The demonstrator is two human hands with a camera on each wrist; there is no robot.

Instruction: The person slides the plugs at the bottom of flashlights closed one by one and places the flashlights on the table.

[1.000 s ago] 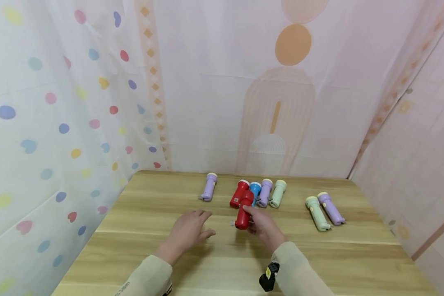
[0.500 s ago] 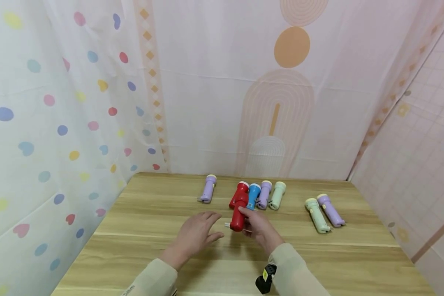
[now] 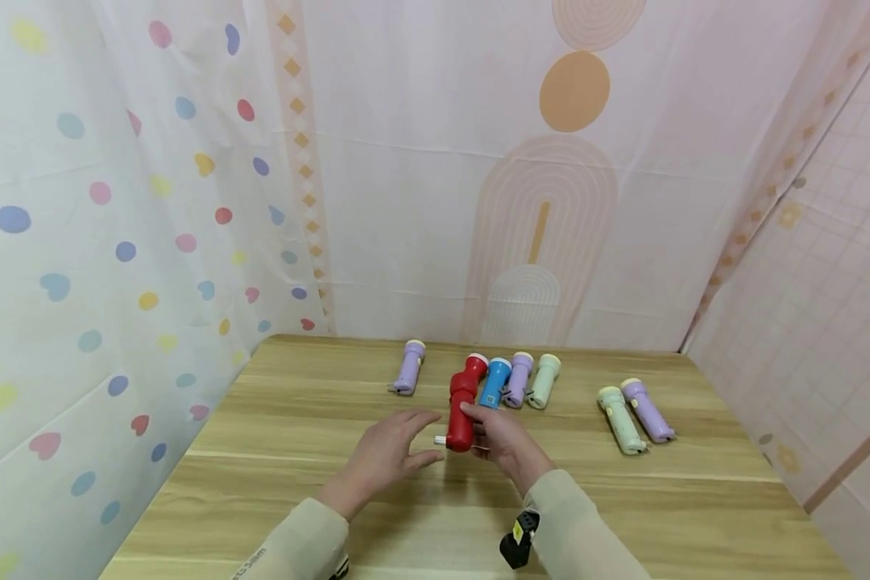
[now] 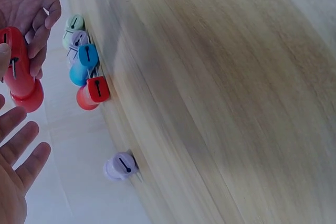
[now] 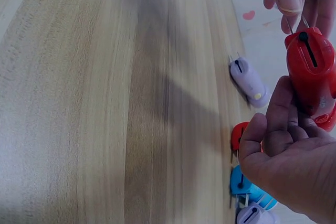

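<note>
My right hand [image 3: 509, 445] grips a red flashlight [image 3: 461, 423] above the wooden table, its head pointing toward the back. Two metal plug prongs [image 3: 441, 441] stick out to the left from its tail. The right wrist view shows a dark slot with a black slider in the tail of this flashlight [image 5: 313, 56]. Just left of the prongs is my left hand [image 3: 383, 453], fingers stretched out and apart. Its thumb [image 5: 290, 1] hovers close by the prong tips. Behind the held flashlight lies a second red flashlight [image 3: 476, 365], partly covered by it in the head view.
Right of the second red flashlight lie a blue flashlight [image 3: 495, 385], a purple one [image 3: 518, 380] and a pale green one [image 3: 544, 382]. Another purple flashlight [image 3: 409, 369] lies further left. At the right are a green [image 3: 623, 421] and a purple flashlight [image 3: 649, 412]. Patterned curtains [image 3: 406, 201] surround the table.
The right hand has moved slightly left with the red flashlight. The left hand has come right, closer to the prongs. The flashlights on the table stay put.
</note>
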